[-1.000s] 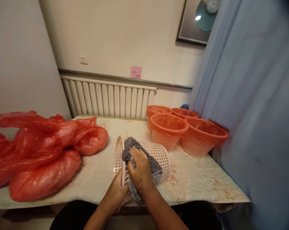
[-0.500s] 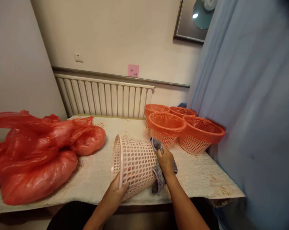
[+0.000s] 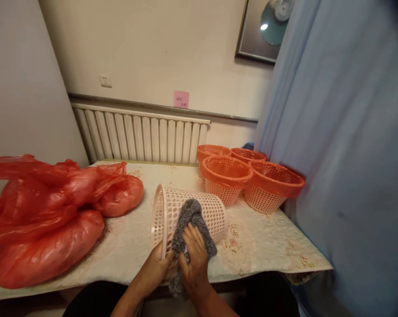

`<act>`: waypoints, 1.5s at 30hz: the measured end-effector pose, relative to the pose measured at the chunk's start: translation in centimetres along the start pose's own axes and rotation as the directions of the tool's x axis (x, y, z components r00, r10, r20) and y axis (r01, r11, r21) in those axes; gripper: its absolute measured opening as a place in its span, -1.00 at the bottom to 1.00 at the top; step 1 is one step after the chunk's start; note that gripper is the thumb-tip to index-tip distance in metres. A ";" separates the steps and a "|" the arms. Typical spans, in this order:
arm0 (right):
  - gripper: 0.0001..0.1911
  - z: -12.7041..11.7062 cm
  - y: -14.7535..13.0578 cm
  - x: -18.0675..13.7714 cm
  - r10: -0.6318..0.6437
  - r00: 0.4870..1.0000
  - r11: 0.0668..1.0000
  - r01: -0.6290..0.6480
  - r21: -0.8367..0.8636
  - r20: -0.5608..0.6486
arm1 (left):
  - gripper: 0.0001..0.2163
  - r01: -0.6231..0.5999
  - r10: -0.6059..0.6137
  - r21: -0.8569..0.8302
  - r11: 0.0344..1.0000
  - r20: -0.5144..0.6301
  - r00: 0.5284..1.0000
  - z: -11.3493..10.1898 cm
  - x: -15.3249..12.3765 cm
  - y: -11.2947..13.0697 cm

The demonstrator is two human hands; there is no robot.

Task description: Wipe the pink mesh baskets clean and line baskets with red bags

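Note:
A pale pink perforated plastic basket (image 3: 214, 215) lies on its side above the near part of the table, its open mouth facing left. My left hand (image 3: 156, 266) grips its lower rim, fingers partly hidden inside the basket. Against the basket's near side, my right hand (image 3: 195, 259) presses a grey cloth (image 3: 194, 215), which is bunched under the fingers with one end hanging below. The cloth covers part of the holes.
Several similar baskets, lined with red plastic bags, stand upright at the back right, one being this front basket (image 3: 225, 189). Filled red plastic bags (image 3: 50, 251) lie at left. A blue curtain (image 3: 344, 154) borders the right side; a radiator (image 3: 142, 132) is behind the patterned tablecloth (image 3: 261, 251).
My right hand and the grey cloth have moved left, from the basket's base to the middle of its side. My left hand keeps its grip on the rim.

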State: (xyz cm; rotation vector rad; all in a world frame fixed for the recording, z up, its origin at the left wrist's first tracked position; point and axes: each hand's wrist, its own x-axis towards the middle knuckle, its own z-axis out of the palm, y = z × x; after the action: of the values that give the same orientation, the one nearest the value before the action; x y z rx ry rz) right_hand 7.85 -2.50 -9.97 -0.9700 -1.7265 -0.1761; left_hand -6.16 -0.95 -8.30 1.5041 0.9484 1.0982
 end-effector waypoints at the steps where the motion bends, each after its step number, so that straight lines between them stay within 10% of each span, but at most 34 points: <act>1: -0.47 -0.1 -0.5 0.6 -0.026 0.999 0.999 0.026 0.021 0.025 | -0.60 0.003 -0.003 0.001 1.000 0.004 1.000 0.0 -0.2 -0.2; 18: -0.64 0.5 -0.9 14.1 0.108 0.955 0.990 -0.129 0.059 0.277 | -0.65 0.028 -0.053 0.220 0.975 0.108 0.993 0.3 -3.2 -2.1; 24: -0.57 0.3 -1.2 12.6 0.114 0.972 0.991 -0.127 0.052 0.204 | -0.71 0.048 -0.057 0.146 0.988 0.056 0.997 1.0 -3.3 -2.3; 33: -0.50 -1.4 -1.4 10.7 0.045 0.985 0.994 -0.060 0.088 0.168 | -0.42 0.015 -0.042 -0.245 0.969 -0.105 0.994 3.1 -0.1 6.3; 45: -0.60 -5.5 10.5 8.8 0.442 0.896 0.884 -0.426 -0.192 0.048 | -0.35 0.094 -0.110 -0.230 0.969 -0.058 0.992 2.7 -1.1 5.9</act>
State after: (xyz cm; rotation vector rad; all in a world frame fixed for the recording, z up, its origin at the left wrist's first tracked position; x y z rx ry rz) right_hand 18.39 5.82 -3.82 -1.4932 -1.5449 0.0100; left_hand -3.65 -3.86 -2.96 1.2255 0.9049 1.1496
